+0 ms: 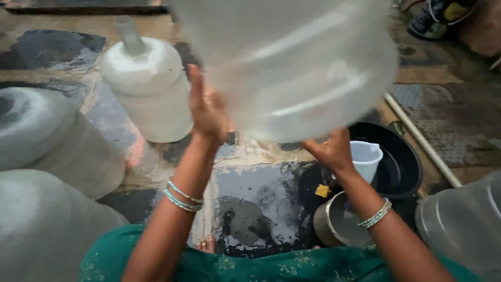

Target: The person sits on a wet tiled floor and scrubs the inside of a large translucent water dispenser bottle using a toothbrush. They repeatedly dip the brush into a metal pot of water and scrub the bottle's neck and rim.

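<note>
A large clear plastic water jug (297, 57) is lifted in front of me, filling the upper middle of the head view. My left hand (207, 107) presses flat against its left side, fingers pointing up. Under the jug's lower edge, my right hand (332, 150) supports it. Both wrists wear green and silver bangles. The jug's neck is out of view.
A white jug with a neck (148, 86) stands upright at the upper left. More large jugs lie at the left (47, 136) and lower right (464, 219). A black basin (404, 162) holds a white mug (366, 159); a steel pot (339, 222) stands beside it. The stone floor is wet.
</note>
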